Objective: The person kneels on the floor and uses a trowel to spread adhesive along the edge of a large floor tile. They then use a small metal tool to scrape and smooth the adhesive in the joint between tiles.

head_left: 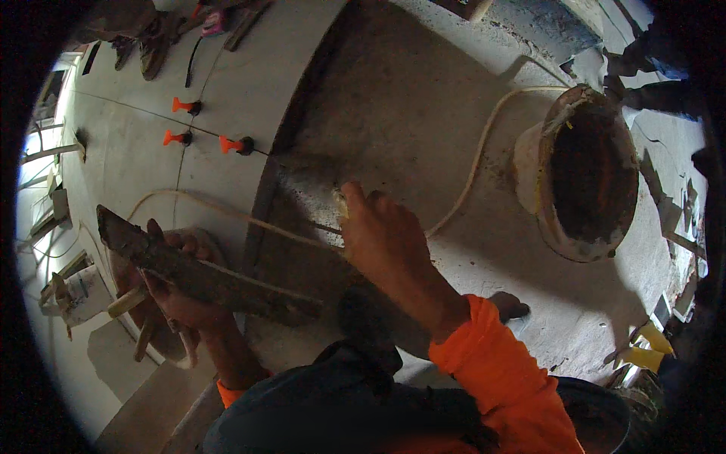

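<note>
My left hand (185,299) is wrapped round a long, flat, dirt-caked board (219,286), held tilted above the floor. Behind it sits a round, pale object (125,257) with stubby handle-like pieces, partly hidden by the hand. My right hand (389,238) reaches down over the grey floor patch, fingers curled together. Something small and pale (340,201) shows at its fingertips, too little of it visible to name. A pale cord (484,144) runs across the floor and passes behind this hand.
Three orange tile-levelling pieces (236,144) stand on the joints of large pale tiles (227,98). A dirty bucket (529,163) with a dark inside stands at right. Shoes (155,49) show at the far left, another person's legs (658,97) at the far right.
</note>
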Motion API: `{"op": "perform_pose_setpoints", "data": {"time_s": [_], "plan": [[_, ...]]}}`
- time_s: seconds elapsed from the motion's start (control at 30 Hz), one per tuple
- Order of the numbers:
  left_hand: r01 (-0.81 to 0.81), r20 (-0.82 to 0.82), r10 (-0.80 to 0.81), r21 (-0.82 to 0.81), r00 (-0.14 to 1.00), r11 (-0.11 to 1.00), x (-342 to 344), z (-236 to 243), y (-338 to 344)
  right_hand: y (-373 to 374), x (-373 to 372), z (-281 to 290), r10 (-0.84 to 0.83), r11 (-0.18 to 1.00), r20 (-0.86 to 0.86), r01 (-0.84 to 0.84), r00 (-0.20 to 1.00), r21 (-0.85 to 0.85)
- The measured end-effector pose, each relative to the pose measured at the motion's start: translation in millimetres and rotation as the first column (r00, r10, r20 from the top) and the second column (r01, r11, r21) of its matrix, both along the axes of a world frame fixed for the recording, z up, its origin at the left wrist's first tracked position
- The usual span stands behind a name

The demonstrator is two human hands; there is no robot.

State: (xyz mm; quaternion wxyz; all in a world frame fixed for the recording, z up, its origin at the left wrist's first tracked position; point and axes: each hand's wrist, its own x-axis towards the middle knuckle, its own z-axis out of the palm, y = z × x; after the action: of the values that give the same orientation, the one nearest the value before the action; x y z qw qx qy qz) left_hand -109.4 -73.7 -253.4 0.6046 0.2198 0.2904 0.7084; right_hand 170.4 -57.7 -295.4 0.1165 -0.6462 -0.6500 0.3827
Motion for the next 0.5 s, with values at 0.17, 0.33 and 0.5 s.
{"op": "perform_pose_setpoints", "data": {"time_s": [0.17, 0.33, 0.5], "plan": [[0.013, 0.044, -0.014, 0.003, 0.999, 1.0, 1.2, -4.9, 1.7, -0.5, -1.8, 6.2, -0.032, 0.994, 0.04, 0.036, 0.999, -0.107], [-0.005, -0.003, 0.005, 0.003, 1.0, 1.0, -3.3, 1.0, -1.0, 20.0, 19.0, -14.1, -0.065, 0.991, 0.01, 0.065, 0.998, -0.118], [0.018, 0.052, -0.018, -0.01, 0.998, 1.0, -5.6, -2.2, -1.8, 36.2, 21.5, -14.8, 0.04, 0.996, -0.035, -0.037, 0.999, 0.082]]}}
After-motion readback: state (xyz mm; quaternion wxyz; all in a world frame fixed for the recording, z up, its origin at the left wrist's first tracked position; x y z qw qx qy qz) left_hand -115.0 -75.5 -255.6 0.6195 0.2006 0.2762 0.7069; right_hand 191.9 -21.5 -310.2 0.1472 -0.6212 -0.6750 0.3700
